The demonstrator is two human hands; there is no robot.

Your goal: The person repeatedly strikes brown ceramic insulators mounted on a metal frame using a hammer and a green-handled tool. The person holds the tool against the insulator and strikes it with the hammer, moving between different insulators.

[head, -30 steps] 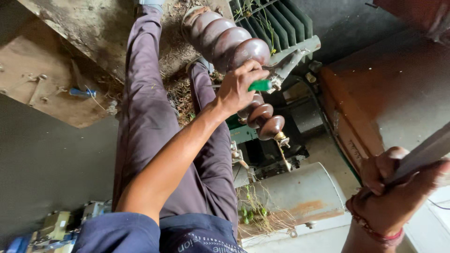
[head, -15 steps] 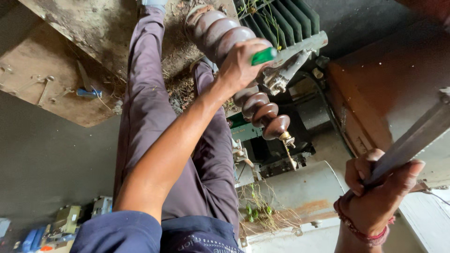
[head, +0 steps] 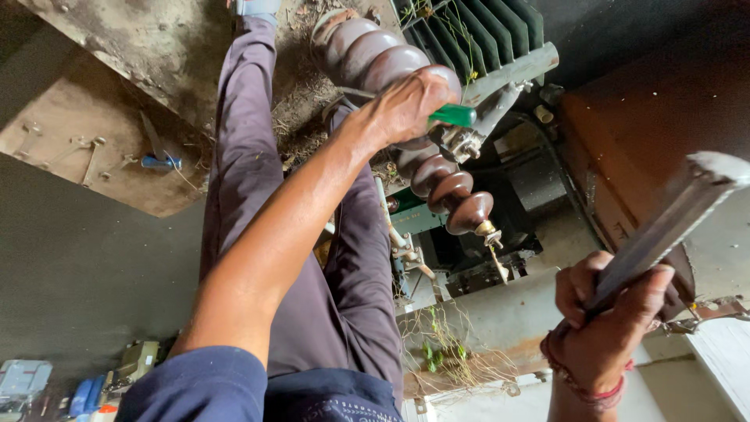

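Left hand (head: 402, 105) grips green-handled tool (head: 451, 116) at brown ribbed insulator (head: 437, 176), upper centre; tightening step, likely. Right hand (head: 605, 328) clenches grey metal bar (head: 672, 215), lower right. Next move needs steady tool alignment.

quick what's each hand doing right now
left hand: closed around a green-handled tool, beside the brown ribbed insulator
right hand: closed around a grey metal bar

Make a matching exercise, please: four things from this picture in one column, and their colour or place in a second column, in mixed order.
1. left hand
2. right hand
3. ribbed insulator
4. blue-handled tool

a. lies on the concrete slab
b. glossy brown
c. grips a green handle
d. grips a grey metal bar

Pairs: 1-c, 2-d, 3-b, 4-a
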